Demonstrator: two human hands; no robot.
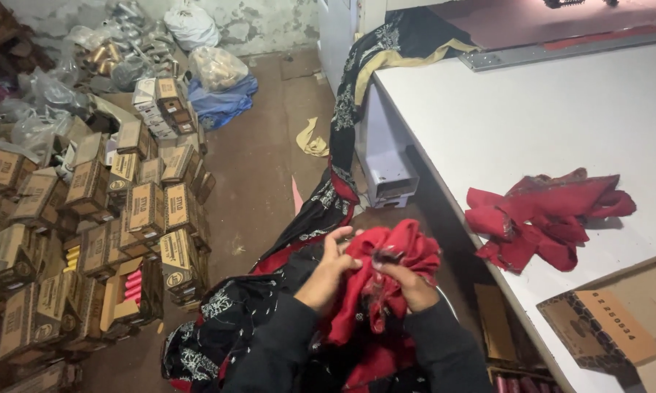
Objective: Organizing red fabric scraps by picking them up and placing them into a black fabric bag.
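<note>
Both hands are on a bunched red cloth (386,269) — the left hand (330,266) grips its left edge, fingers curled into the folds, while the right hand (408,282) pinches the fabric from the other side, closed on it. Beneath the hands hangs a black cloth with white embroidery (219,320), trailing up toward the white table (532,124). To the right of the right hand, a heap of red fabric pieces (546,215) lies on that table. Left of the left hand — stacked cardboard boxes (124,218) on the floor.
</note>
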